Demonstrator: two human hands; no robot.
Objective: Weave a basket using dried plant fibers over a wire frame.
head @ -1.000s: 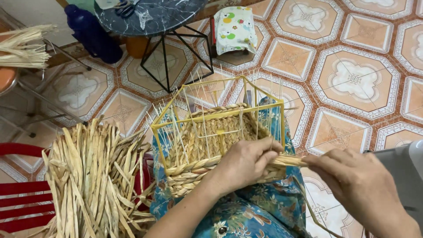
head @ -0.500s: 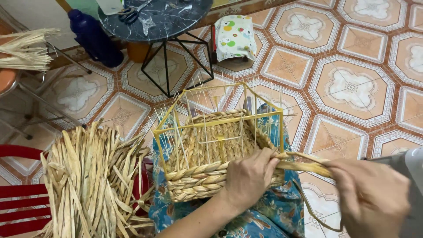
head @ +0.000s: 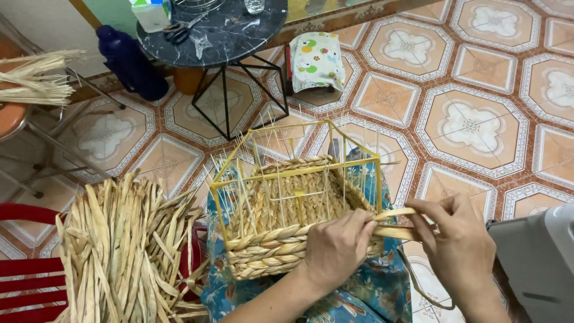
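Half-woven basket resting on the lap, near centre, over blue patterned cloth. Base plaited, near wall built up a few braided rows; yellow wire frame and thin upright spokes above standing bare, so by the look of it most of the wall height left to weave. Left hand pressed on the near right corner, fingers closed over the straw strand. Right hand just right of the basket, pinching the same strand and drawing it out sideways. Loose bundle of dried straw heaped at near left on a red chair.
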